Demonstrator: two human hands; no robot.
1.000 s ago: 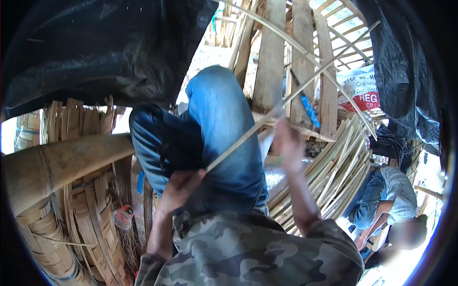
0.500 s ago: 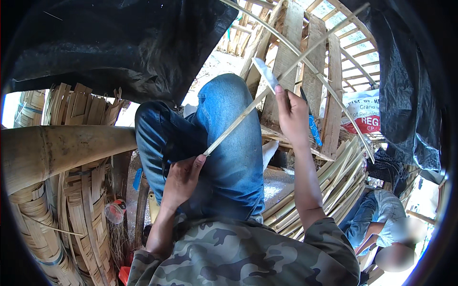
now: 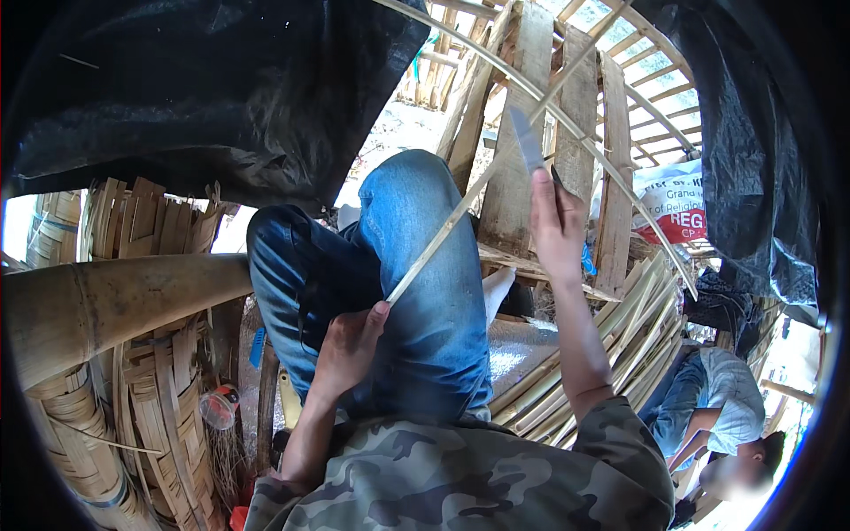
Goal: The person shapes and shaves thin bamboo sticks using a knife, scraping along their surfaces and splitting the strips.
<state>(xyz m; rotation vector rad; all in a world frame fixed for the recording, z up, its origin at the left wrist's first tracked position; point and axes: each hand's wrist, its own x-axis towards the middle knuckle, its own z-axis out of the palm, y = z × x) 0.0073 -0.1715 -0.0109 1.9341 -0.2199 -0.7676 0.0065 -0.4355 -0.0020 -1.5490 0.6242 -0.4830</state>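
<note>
My left hand [image 3: 351,350] pinches the near end of a long, thin bamboo strip [image 3: 441,237] between thumb and fingers, beside my bent knee. The strip slants up and away to the far right. In my right hand [image 3: 558,226] is a knife [image 3: 526,140] with a pale, straight blade pointing away from me; its handle is hidden in my fist. The blade's tip overlaps the strip in the picture; whether they touch I cannot tell. Farther out, a second thin strip [image 3: 611,159] crosses the first one.
Split bamboo strips [image 3: 611,372] lie piled at my right. Wooden planks [image 3: 522,168] stand ahead, beside a printed white-and-red sack [image 3: 673,203]. A thick bamboo pole [image 3: 133,296] and woven bamboo [image 3: 159,389] are at left. Another person [image 3: 708,398] sits at lower right.
My right hand has shifted right and slightly toward me, and the knife blade now points more straight ahead. My left hand has moved slightly right and nearer, still holding the strip.
</note>
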